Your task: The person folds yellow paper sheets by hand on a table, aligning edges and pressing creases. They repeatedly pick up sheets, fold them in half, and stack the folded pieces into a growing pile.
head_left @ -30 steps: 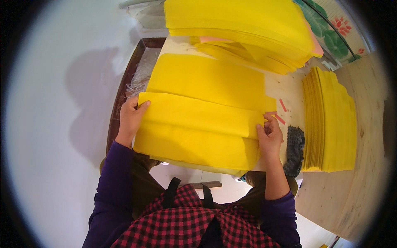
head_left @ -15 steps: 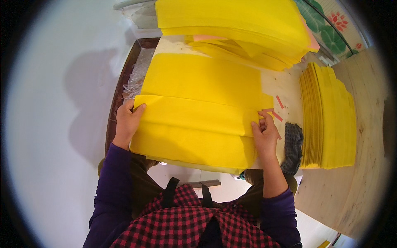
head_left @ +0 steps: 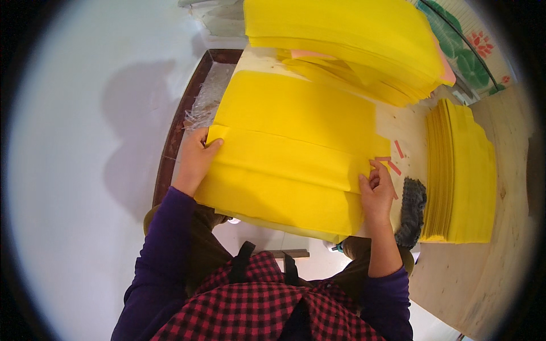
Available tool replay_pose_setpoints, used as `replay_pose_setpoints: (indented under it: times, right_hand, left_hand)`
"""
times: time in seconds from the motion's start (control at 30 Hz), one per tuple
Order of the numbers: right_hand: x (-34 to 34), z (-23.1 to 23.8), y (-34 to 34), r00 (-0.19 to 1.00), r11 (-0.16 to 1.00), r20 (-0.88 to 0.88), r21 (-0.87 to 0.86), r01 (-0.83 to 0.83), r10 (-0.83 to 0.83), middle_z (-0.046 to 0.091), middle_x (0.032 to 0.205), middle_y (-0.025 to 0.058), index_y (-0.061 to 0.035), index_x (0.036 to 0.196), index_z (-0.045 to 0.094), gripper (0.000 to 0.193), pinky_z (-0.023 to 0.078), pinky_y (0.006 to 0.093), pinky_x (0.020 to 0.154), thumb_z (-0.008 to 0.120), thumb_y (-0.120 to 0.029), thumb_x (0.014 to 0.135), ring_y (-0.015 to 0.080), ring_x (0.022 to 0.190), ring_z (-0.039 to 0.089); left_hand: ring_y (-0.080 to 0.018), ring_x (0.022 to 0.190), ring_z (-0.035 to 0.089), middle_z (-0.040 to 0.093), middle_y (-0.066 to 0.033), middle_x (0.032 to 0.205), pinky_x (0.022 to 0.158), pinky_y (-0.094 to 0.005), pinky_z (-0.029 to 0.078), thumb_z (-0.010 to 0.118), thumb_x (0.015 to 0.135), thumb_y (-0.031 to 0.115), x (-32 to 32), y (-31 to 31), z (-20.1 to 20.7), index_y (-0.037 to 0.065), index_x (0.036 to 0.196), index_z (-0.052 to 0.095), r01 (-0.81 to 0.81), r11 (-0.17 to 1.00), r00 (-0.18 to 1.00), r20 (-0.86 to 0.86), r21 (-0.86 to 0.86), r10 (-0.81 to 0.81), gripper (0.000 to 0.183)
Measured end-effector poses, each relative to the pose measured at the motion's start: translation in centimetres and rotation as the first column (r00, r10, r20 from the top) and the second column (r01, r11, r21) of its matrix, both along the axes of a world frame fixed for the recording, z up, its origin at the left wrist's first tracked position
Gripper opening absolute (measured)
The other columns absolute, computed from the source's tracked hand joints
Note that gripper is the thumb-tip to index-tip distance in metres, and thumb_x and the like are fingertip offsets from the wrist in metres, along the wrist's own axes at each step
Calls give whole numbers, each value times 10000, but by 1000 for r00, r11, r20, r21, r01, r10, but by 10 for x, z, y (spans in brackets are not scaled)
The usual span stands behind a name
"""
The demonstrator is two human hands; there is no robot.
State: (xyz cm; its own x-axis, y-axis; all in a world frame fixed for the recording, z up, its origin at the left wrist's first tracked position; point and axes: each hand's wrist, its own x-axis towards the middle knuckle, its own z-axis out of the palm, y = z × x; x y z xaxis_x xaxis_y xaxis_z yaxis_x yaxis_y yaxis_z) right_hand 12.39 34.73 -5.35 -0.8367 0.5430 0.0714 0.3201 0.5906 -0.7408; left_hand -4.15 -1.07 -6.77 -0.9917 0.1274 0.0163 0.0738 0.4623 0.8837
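A folded yellow sheet (head_left: 284, 162), paper or thin cloth, lies in front of me with a raised crease running across it. My left hand (head_left: 196, 162) pinches its far left corner, thumb on top and fingers tucked beneath. At the right end of the crease, my right hand (head_left: 377, 193) grips the edge between thumb and curled fingers. Beyond the fold, a flat yellow sheet (head_left: 301, 108) lies on the pale work table (head_left: 401, 122). Whether the two are one piece I cannot tell.
A thick yellow stack (head_left: 347, 28) stands at the back, another yellow stack (head_left: 463, 170) at the right. Between my right hand and that stack lies a dark grey ruffled cloth piece (head_left: 410, 210). Red strips (head_left: 394, 167) are scattered nearby. A brown-rimmed tray (head_left: 183, 119) borders the left.
The view has shifted, so everything sits farther right in it. At my left hand, the sheet's corner now shows a small bend. Both hands keep their hold.
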Motion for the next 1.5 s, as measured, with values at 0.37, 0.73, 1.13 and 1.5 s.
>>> replay_pose_setpoints:
  times: [0.37, 0.73, 1.13, 1.5]
  right_hand:
    - [7, 22, -3, 953, 996, -296, 78, -47, 68, 544, 937, 57, -32, 1107, 604, 302, 420, 236, 612, 686, -46, 817, 122, 705, 463]
    - [-42, 33, -148, 783, 705, 147, 360, -611, 604, 219, 1528, 221, 28, 1431, 312, 757, 180, 451, 1158, 584, -425, 889, 340, 1427, 202]
    - [-56, -1, -143, 856, 745, 398, 446, -495, 330, 170, 1571, 149, -3, 1484, 226, 840, 106, 450, 1174, 466, -562, 904, 267, 1458, 145]
    - [-24, -7, -57, 918, 779, 394, 562, -277, 43, 205, 1548, 198, 18, 1474, 224, 818, 128, 462, 1168, 454, -538, 920, 299, 1444, 177]
  left_hand:
    - [-279, 806, 640, 666, -163, 887, 717, -355, 485, 674, 814, 104, -3, 4, 4, -24, 970, 624, -29, 981, 997, -75, -191, 15, 208]
    - [-321, 852, 639, 658, -184, 931, 744, -375, 489, 688, 796, 113, -6, -2, -5, -17, 977, 629, -8, 988, 997, -75, -155, -4, 230]
    - [-359, 885, 624, 654, -193, 940, 773, -401, 487, 700, 795, 149, -5, -4, -8, -8, 1008, 622, -34, 972, 984, -177, -234, -9, 276]
    - [-345, 1006, 601, 640, -184, 1080, 863, -422, 472, 695, 818, 202, -1, -3, 6, 19, 1141, 593, -110, 957, 965, -258, -270, 38, 385]
